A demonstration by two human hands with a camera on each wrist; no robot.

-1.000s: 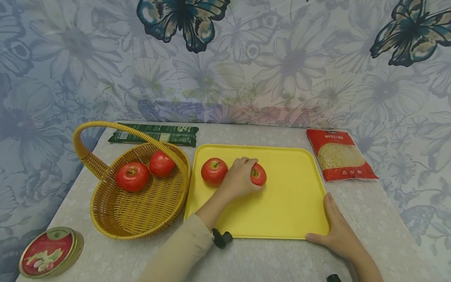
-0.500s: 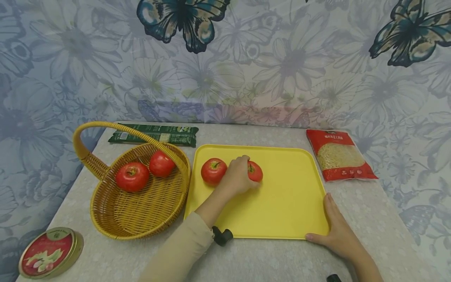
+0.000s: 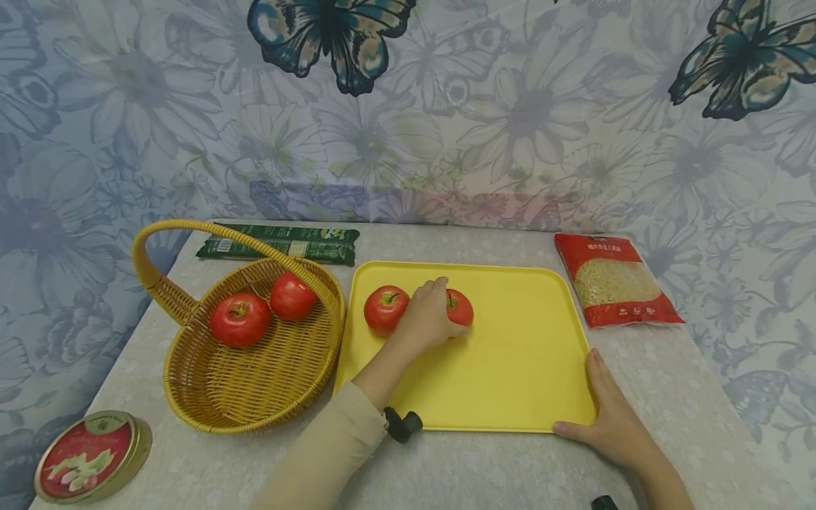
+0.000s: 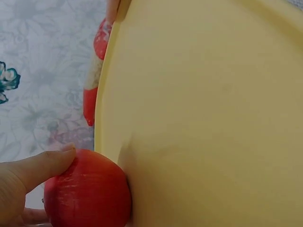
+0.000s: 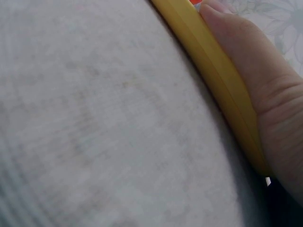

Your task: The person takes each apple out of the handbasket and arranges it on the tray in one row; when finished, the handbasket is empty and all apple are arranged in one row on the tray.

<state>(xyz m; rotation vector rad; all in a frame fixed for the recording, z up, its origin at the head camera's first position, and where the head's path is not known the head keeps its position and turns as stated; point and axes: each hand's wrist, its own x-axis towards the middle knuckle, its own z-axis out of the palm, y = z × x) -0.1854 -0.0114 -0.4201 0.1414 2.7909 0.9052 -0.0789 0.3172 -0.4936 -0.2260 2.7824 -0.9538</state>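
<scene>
A yellow tray (image 3: 510, 354) lies on the table, with two red apples on it. My left hand (image 3: 423, 319) grips the right-hand apple (image 3: 460, 308), and part of that apple is hidden behind the fingers. In the left wrist view the thumb presses the side of this apple (image 4: 92, 194), low over the tray. Just left of the hand sits the other apple (image 3: 385, 309). At the tray's front right corner rests my right hand (image 3: 615, 418), its thumb along the front edge and straight fingers against the right side. The right wrist view shows the thumb (image 5: 251, 56) touching the tray's rim.
A yellow wicker basket (image 3: 255, 389) with a tall handle stands left of the tray and holds two apples (image 3: 240, 320). Behind it lies a green packet (image 3: 319, 244). A red bag (image 3: 618, 280) is at the back right, a round tin (image 3: 86, 457) at the front left.
My left hand has moved slightly left with the apple in its grip, bringing it closer to the other apple. The right hand has stayed at the tray's corner.
</scene>
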